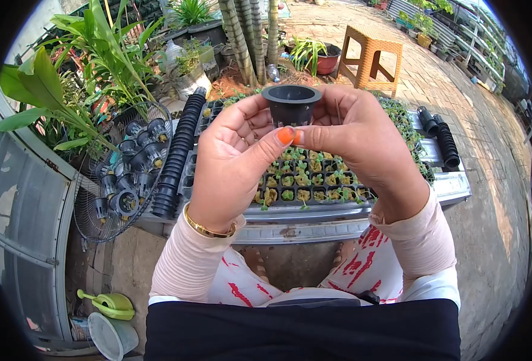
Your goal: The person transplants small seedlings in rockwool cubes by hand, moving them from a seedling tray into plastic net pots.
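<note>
Between my two hands a small black net pot (290, 108) is held upright, its round rim facing up. My left hand (227, 153) grips it from the left, with the thumb, which has an orange nail, on the pot's front. From the right, my right hand (362, 135) closes on it too, and the two thumb tips meet in front. The pot's lower part is hidden by the thumbs. Below and behind the hands lies a black seedling tray (314, 180) with small green seedlings in its cells.
A long stack of black net pots (179, 156) lies left of the tray, beside a wire basket (82, 210) with several planted pots. Another stack (446, 144) sits on the metal table (302, 231) at right. A brown stool (371, 57) stands behind; a green watering can (114, 305) is lower left.
</note>
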